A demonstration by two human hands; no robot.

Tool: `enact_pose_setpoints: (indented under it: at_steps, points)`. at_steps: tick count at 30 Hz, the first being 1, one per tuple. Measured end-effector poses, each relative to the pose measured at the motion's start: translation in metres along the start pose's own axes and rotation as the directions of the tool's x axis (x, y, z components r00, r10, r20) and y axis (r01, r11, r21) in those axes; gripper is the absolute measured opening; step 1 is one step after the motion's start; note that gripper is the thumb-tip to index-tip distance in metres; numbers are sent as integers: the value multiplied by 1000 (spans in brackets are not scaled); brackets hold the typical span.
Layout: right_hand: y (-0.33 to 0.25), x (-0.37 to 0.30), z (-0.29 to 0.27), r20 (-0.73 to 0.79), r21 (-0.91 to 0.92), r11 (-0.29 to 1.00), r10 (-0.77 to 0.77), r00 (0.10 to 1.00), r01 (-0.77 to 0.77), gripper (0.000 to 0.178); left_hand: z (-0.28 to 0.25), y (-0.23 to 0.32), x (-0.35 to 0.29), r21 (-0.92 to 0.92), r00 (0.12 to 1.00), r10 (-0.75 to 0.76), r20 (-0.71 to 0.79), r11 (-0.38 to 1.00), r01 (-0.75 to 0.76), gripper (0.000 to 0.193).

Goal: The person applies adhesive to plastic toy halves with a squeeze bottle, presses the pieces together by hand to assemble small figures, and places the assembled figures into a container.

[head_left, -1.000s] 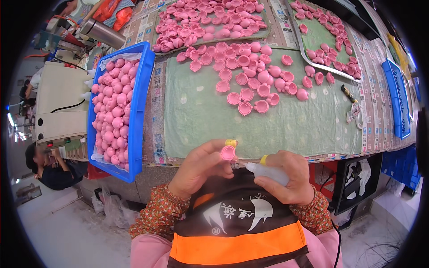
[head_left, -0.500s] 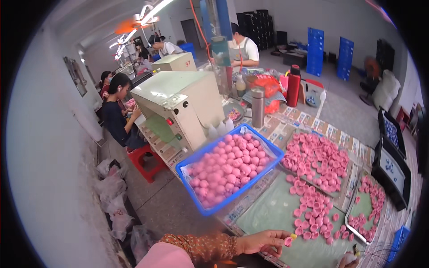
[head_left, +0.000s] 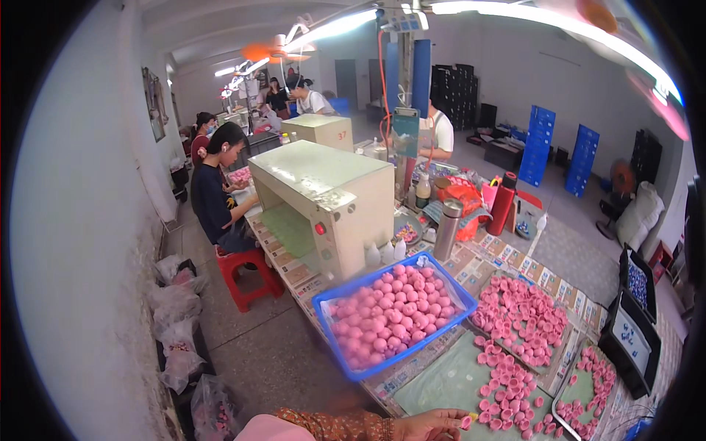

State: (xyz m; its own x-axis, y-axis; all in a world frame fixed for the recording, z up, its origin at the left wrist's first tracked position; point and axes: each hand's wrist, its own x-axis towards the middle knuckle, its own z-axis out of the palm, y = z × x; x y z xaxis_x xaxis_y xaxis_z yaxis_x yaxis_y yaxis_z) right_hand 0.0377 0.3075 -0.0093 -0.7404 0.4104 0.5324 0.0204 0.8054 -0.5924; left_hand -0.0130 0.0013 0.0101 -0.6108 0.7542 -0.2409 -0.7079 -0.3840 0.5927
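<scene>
My left hand (head_left: pixel 430 425) reaches in from the lower edge in a brown floral sleeve. Thumb and fingers are closed on a small pink cup-shaped piece (head_left: pixel 466 422) with a bit of yellow at its top. Just right of it, many loose pink half-shell cups (head_left: pixel 507 389) lie on a pale green mat (head_left: pixel 441 375). Above the hand stands a blue tray (head_left: pixel 353 373) heaped with round pink balls (head_left: pixel 393 316). My right hand is out of view.
More pink cups (head_left: pixel 522 312) fill a tray behind the mat; a metal-rimmed tray (head_left: pixel 565 419) holds others. Black trays (head_left: pixel 625 360) stand at the right. A beige metal box (head_left: pixel 323 198), steel flask (head_left: pixel 448 228) and red flask (head_left: pixel 502 206) stand farther back. A seated person (head_left: pixel 220 184) works at left.
The view has tilted up, so the table sits lower in the picture. My left hand still holds the pink piece. My right hand, partly seen at the lower edge before, has left the view.
</scene>
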Motion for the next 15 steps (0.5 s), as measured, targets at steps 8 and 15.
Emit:
enact_pose_setpoints:
  at_steps: [8, 15]
  points:
    - [-12, 0, 54, 272, -183, 950, -199, 942, 254, 39, -18, -14, 6, -20, 996, 84, -14, 996, -84, 26]
    - [-22, 4, 71, 309, -257, 913, -232, 922, 316, 39, -47, -28, 20, -242, 999, 36, -7, 970, -36, 28]
